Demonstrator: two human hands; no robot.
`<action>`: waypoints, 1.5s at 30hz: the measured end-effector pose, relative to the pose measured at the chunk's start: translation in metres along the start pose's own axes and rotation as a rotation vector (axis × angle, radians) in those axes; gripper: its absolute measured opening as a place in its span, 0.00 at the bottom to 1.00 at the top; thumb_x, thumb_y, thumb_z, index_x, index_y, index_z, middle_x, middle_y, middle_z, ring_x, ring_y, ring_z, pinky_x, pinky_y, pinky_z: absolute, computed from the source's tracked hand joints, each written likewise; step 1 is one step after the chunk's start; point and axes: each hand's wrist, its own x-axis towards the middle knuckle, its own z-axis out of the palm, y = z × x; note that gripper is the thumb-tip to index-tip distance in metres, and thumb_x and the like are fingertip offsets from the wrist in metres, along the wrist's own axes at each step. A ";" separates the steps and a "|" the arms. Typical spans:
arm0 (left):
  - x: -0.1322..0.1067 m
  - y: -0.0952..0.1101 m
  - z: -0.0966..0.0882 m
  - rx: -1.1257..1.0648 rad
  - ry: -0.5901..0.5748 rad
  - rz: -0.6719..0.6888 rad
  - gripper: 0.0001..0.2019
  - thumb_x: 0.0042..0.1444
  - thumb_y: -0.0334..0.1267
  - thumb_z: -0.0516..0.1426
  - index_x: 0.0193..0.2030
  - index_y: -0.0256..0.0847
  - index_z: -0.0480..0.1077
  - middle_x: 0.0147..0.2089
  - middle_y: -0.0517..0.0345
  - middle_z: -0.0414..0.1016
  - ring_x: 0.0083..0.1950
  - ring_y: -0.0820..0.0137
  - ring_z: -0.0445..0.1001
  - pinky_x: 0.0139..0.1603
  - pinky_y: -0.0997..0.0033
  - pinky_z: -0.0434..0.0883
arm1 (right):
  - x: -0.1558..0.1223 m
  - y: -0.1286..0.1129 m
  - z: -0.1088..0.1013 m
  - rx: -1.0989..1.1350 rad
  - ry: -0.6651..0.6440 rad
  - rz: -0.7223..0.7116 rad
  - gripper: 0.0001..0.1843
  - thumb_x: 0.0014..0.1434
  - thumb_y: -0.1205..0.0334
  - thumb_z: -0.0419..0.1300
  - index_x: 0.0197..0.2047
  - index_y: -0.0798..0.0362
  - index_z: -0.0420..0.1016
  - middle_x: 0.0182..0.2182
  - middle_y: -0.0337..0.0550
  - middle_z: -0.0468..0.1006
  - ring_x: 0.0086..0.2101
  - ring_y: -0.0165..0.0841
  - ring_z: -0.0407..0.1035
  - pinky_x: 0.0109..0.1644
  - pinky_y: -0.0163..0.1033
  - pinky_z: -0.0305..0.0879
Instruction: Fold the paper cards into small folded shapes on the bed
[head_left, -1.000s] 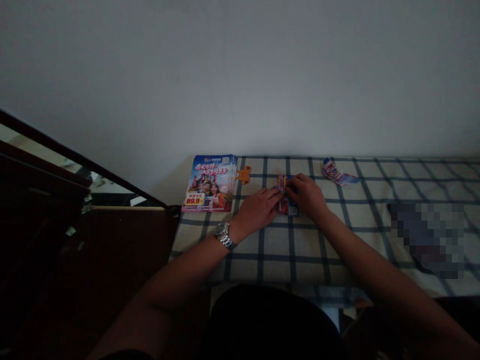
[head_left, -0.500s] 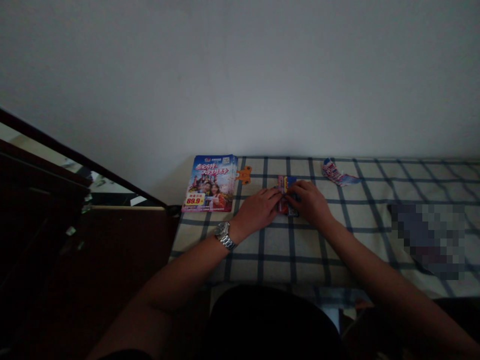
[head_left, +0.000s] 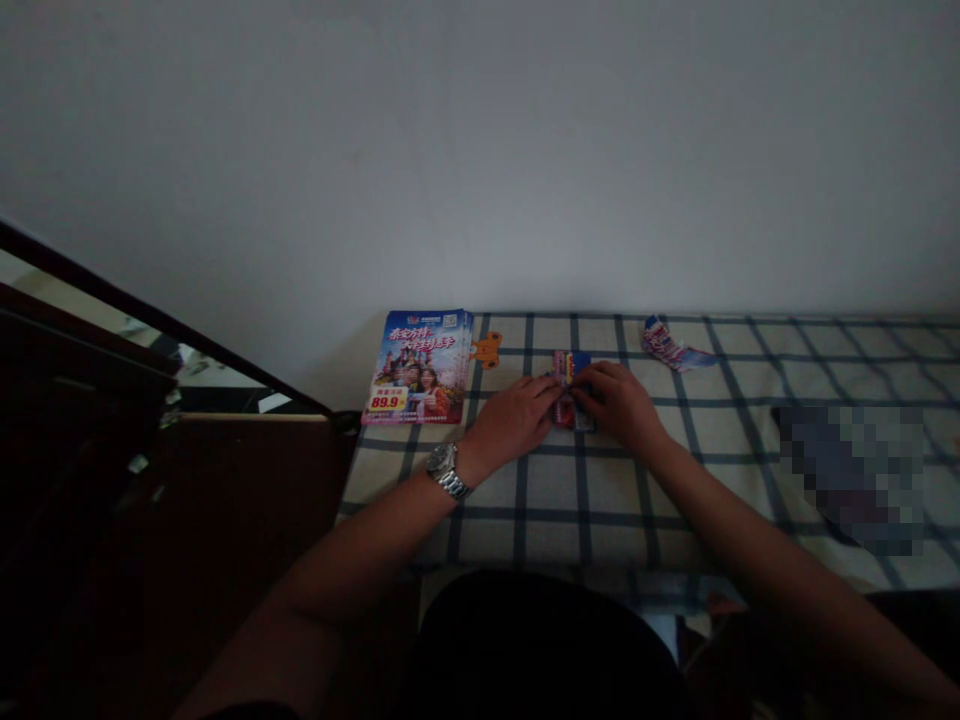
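On the checked cloth lies a small folded leaflet, printed in red, blue and yellow, with both of my hands at it. My left hand, a metal watch on its wrist, presses the leaflet's left side with its fingers together. From the right, my right hand has its fingertips pinched at the middle of the leaflet. The fingertips of the two hands nearly meet there and hide part of the paper. To the left, a stack of printed leaflets lies flat near the wall.
An orange bear-shaped piece is beside the stack. A creased, folded leaflet strip lies at the back right. A dark, pixelated object rests on the tablecloth at right. The wall runs behind, and a dark rail slants down at left.
The hands and the leaflet stay almost in place. The whole view has shifted very slightly; nothing has visibly been taken up or let go.
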 end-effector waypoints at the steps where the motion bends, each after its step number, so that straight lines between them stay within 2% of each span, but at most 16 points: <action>1: 0.000 0.000 0.000 0.001 0.001 0.001 0.22 0.68 0.31 0.54 0.68 0.38 0.65 0.68 0.48 0.70 0.66 0.58 0.70 0.64 0.55 0.76 | 0.003 0.001 0.001 0.000 -0.003 0.010 0.05 0.67 0.62 0.63 0.44 0.50 0.80 0.43 0.48 0.80 0.46 0.45 0.73 0.52 0.50 0.70; 12: -0.001 -0.002 0.002 0.003 0.009 0.022 0.23 0.69 0.30 0.54 0.69 0.36 0.65 0.69 0.48 0.69 0.66 0.59 0.70 0.67 0.55 0.74 | 0.009 0.001 0.004 0.009 0.015 0.076 0.03 0.66 0.61 0.64 0.40 0.48 0.80 0.41 0.46 0.80 0.44 0.43 0.74 0.50 0.48 0.69; 17: -0.001 -0.001 0.000 -0.007 0.004 0.018 0.22 0.69 0.30 0.54 0.69 0.37 0.65 0.68 0.47 0.70 0.67 0.60 0.69 0.68 0.56 0.72 | 0.006 0.004 0.000 0.028 -0.008 0.055 0.02 0.64 0.60 0.66 0.40 0.48 0.81 0.42 0.46 0.80 0.45 0.44 0.75 0.51 0.50 0.71; 25: -0.001 0.000 -0.001 -0.010 -0.012 0.014 0.22 0.69 0.31 0.53 0.68 0.37 0.65 0.68 0.46 0.69 0.67 0.59 0.70 0.66 0.55 0.74 | -0.009 -0.001 -0.002 0.071 -0.009 0.009 0.09 0.64 0.57 0.68 0.47 0.48 0.82 0.51 0.49 0.81 0.51 0.46 0.75 0.58 0.55 0.73; 32: -0.001 0.000 -0.001 -0.017 -0.012 0.004 0.22 0.69 0.32 0.53 0.69 0.37 0.64 0.69 0.47 0.69 0.68 0.59 0.69 0.67 0.55 0.73 | -0.025 -0.003 -0.004 0.077 -0.055 0.001 0.18 0.64 0.54 0.68 0.56 0.48 0.81 0.60 0.51 0.77 0.58 0.48 0.74 0.63 0.57 0.73; 45: -0.001 0.000 0.000 -0.033 -0.008 0.000 0.23 0.68 0.31 0.54 0.70 0.38 0.64 0.68 0.47 0.69 0.68 0.59 0.69 0.68 0.54 0.72 | -0.034 -0.011 -0.007 0.056 -0.044 -0.021 0.20 0.63 0.55 0.69 0.58 0.46 0.80 0.62 0.52 0.76 0.59 0.50 0.73 0.63 0.60 0.74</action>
